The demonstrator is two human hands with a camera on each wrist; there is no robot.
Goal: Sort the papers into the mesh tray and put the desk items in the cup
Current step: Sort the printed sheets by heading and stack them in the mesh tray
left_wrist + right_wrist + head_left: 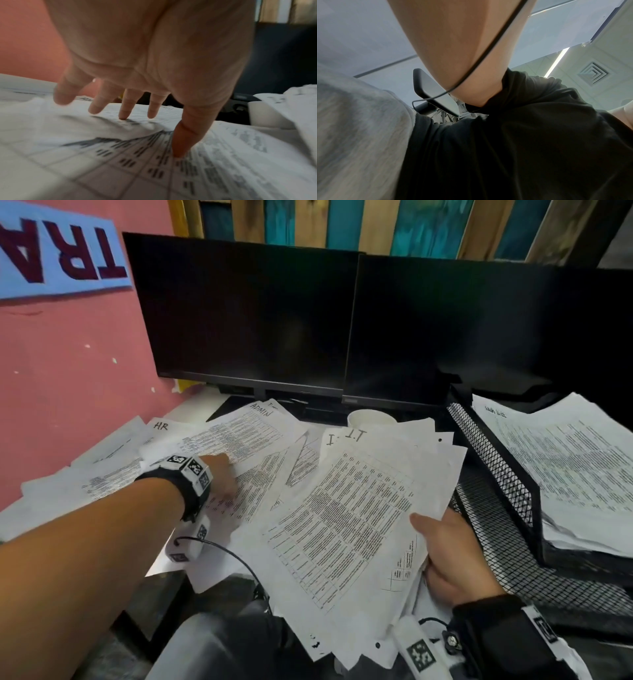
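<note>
Loose printed papers (239,440) labelled HR and ADMIN lie fanned over the white desk. My left hand (224,474) reaches onto them with straight, spread fingers (124,112); fingertips and thumb press the sheets (85,135). My right hand (445,556) grips a stack of papers (349,515) marked I.T, thumb on top, over my lap. A black mesh tray (493,460) stands at the right, its upper tier holding a pile of papers (575,467). A white cup (370,417) stands behind the held stack, partly hidden. The right wrist view shows only my arm and torso.
Two dark monitors (342,323) stand across the back of the desk. A pink wall (68,364) borders the left side. A black cable (239,559) hangs from my left wrist over the desk edge.
</note>
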